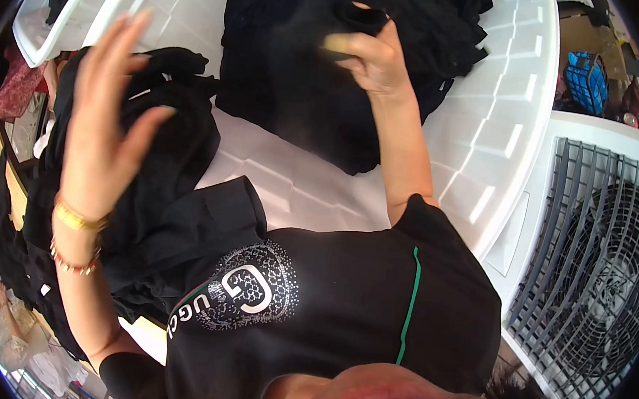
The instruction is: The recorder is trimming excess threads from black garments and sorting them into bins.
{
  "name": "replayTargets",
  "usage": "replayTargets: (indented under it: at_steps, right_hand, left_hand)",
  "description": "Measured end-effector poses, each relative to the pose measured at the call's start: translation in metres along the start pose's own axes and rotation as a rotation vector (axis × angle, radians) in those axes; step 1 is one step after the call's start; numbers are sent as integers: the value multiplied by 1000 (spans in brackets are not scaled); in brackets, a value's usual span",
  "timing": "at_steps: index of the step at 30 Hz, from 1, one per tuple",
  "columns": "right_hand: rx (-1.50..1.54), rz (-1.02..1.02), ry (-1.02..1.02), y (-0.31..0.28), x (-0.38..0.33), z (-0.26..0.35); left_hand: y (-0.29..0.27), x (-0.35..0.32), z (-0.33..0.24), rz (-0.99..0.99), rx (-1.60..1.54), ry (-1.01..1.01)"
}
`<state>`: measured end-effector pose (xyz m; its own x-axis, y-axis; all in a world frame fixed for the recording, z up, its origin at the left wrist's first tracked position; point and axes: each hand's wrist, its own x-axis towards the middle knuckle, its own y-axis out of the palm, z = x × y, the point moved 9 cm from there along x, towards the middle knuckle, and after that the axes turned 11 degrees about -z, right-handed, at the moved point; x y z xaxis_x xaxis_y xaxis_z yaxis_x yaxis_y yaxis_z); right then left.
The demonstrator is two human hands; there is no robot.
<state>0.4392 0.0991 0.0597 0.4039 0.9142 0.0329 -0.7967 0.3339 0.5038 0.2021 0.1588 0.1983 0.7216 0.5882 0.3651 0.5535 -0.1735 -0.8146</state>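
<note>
A pile of black garments (305,99) lies in a large white plastic bin (493,131). My right hand (374,56) is closed, fingers curled round part of a black garment (360,14) above the pile; which kind of garment it is, I cannot tell. Raised at the left, my left hand (105,127) has its fingers stretched and its thumb apart, slightly smeared by motion, with nothing in it. Behind and beside that hand is a heap of more black garments (172,141), one of which hangs with a wide hemmed opening (247,204) towards my chest.
To the right stands a white air cooler (607,130) with a dark fan grille (603,262). A blue item in a black mesh holder (586,82) sits beyond it. At the upper left is another white bin (37,34). Another person (14,340) appears far down at the left.
</note>
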Motion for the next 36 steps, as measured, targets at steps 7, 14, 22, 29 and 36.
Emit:
replayTargets:
  at_steps: [7, 14, 22, 29, 36]
  right_hand:
    - [-105, 426, 14, 148, -36, 31]
    - [-969, -275, -329, -35, 33, 2]
    - [-2008, -603, 240, -293, 70, -49]
    - [-1693, -632, 505, -347, 94, -70]
    - [-1755, -506, 339, -356, 112, -108]
  left_hand:
    - [59, -4, 7, 106, 78, 382]
    - [-56, -131, 186, -166, -1435, -602]
    - [-416, -513, 279, -770, -1051, -978]
    - [-402, -538, 213, -1213, -614, -1282]
    - [-300, -567, 231, -1141, -250, -1651]
